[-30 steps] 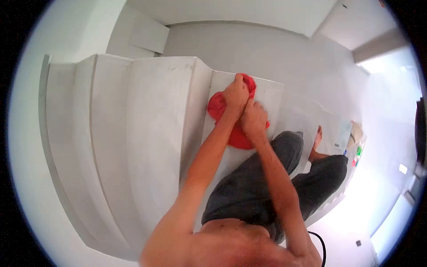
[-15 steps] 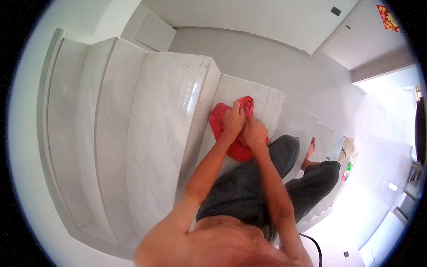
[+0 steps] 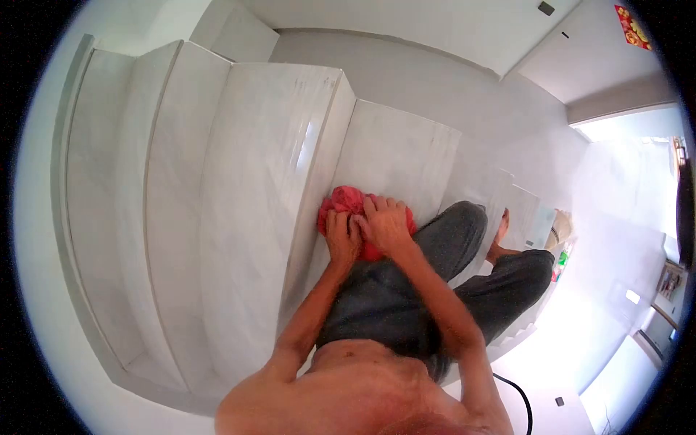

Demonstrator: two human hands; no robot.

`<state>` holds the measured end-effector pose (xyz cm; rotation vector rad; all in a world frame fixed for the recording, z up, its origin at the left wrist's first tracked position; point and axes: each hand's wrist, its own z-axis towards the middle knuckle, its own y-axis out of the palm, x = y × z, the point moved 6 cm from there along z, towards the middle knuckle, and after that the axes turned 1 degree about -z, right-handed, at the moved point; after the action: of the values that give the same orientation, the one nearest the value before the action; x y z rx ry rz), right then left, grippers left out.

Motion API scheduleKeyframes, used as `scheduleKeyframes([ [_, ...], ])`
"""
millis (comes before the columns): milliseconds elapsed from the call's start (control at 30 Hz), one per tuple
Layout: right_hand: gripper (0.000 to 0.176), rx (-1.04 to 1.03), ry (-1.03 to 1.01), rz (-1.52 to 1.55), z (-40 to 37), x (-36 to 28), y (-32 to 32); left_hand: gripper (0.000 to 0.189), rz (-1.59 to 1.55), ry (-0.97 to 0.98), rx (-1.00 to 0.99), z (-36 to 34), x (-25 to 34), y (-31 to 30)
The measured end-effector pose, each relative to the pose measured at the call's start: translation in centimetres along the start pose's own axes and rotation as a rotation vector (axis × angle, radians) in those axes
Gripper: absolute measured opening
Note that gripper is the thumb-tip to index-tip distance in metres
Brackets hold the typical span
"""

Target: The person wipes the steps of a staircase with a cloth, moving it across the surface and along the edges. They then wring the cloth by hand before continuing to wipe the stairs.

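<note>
**Left hand (image 3: 343,235) and right hand (image 3: 386,225) on red cloth (image 3: 348,197)**

Both hands lie side by side on the bunched cloth, fingers bent over it; whether they grasp or merely press cannot be determined. The cloth sits on a pale stair tread (image 3: 395,134), close by the riser (image 3: 319,174), before the dark trousers (image 3: 384,304). Further right, a bare foot (image 3: 502,230) is noted at a lower step.

Your left hand (image 3: 342,235) and right hand (image 3: 386,223) hide some of the red cloth (image 3: 346,197) mid-frame. The upper-right poster's (image 3: 632,29) picture is too small to tell.
</note>
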<state>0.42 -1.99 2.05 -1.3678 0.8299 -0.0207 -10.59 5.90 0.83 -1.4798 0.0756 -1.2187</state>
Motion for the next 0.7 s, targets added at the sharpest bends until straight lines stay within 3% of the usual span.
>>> scheduleKeyframes([
  [167, 0.07, -0.114, -0.232, -0.222, -1.9, -1.2, -0.4, 0.018, 0.064, 0.069, -0.015, -2.0, 0.2, -0.6],
  [267, 0.07, -0.091, -0.322, -0.275, -1.5, -1.1, -0.1, 0.019, 0.088, 0.059, -0.046, -2.7, -2.0, 1.0],
  [367, 0.06, -0.119, -0.213, -0.466, -0.4, -0.9, 0.1, 0.019, 0.078, 0.096, 0.019, 0.0, -2.4, 3.3],
  [467, 0.051, -0.149, -0.261, -0.346, 2.8, 2.8, -0.2, 0.016, 0.051, 0.117, 0.084, 4.8, -1.3, 5.0],
  [567, 0.038, 0.055, -0.124, -0.222, 6.5, 6.3, -2.1, 0.014, 0.012, 0.136, 0.086, 10.4, 0.6, 7.2],
  [700, 0.036, 0.119, 0.086, -0.264, 11.5, 9.9, -3.6, 0.012, -0.052, 0.226, 0.138, 18.2, 2.4, 10.7],
])
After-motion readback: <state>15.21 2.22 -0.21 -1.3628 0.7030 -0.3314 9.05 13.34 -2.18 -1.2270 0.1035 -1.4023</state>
